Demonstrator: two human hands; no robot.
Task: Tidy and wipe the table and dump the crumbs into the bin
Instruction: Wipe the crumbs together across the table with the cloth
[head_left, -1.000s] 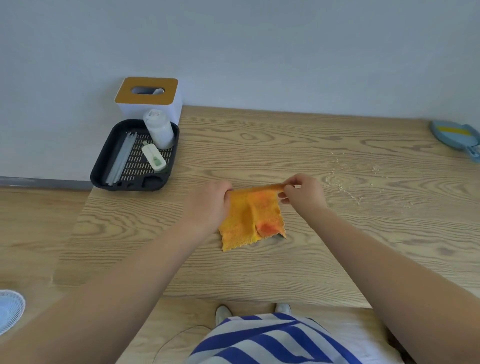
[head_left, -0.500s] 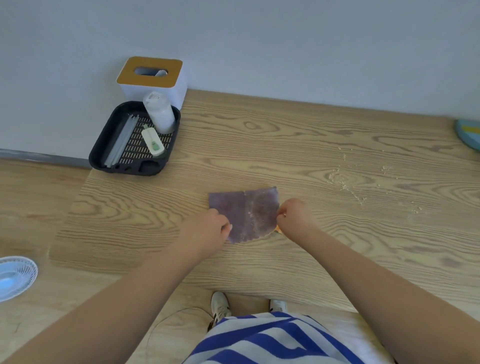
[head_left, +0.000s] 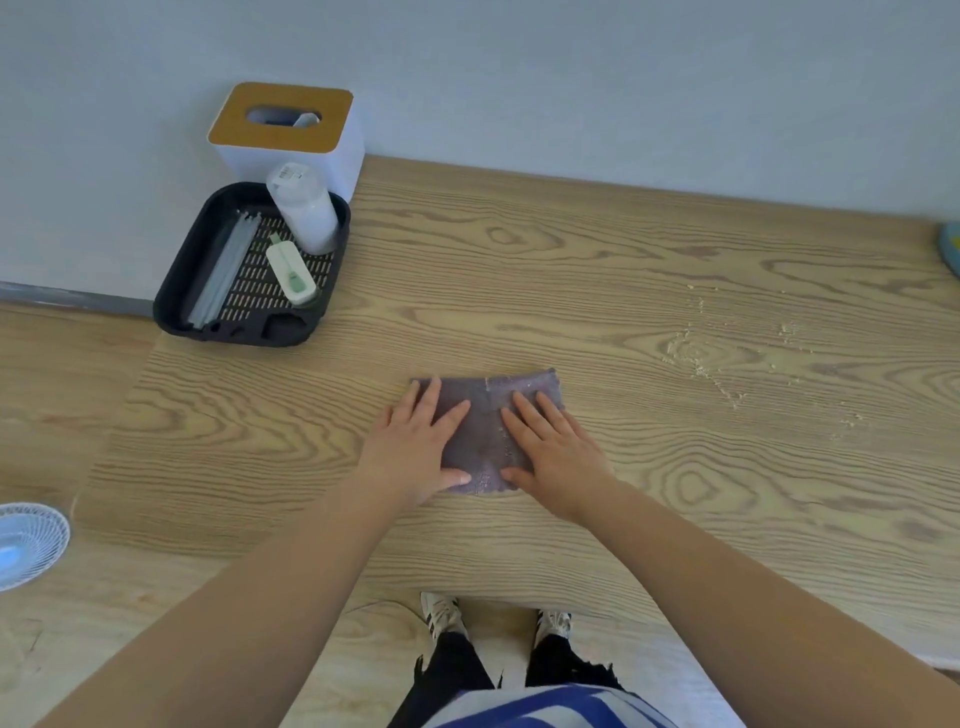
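While both hands lie flat on it, the cloth (head_left: 485, 431) rests spread on the table (head_left: 623, 270), near the front edge and about midway across. It shows a dull purple-grey face. The left hand (head_left: 415, 447) covers the cloth's left part with its fingers straight and spread, thumb along the near edge; it grips nothing. The right hand (head_left: 553, 447) presses the right part the same way, fingers straight and pointing away from the person, thumb at the near edge. A strip of cloth shows between the two hands, and its far edge shows beyond the fingertips.

Crumbs (head_left: 698, 358) lie scattered on the table to the right of the cloth, well apart from it, in a loose trail running toward the right.

At the table's far left corner sits a black tray (head_left: 176, 291) with a slotted floor. In it stand or lie a white bottle (head_left: 304, 213) at the far right corner, a small white-and-green item (head_left: 291, 273) just in front of the bottle, and clear sticks (head_left: 221, 273) along the left side. A white tissue box (head_left: 291, 135) with a tan top stands just behind the tray, against the wall. A blue object (head_left: 949, 249) is cut off at the right edge. On the floor at the left lies a white fan (head_left: 26, 543). Below the table edge show two shoes (head_left: 441, 616) and a striped garment.
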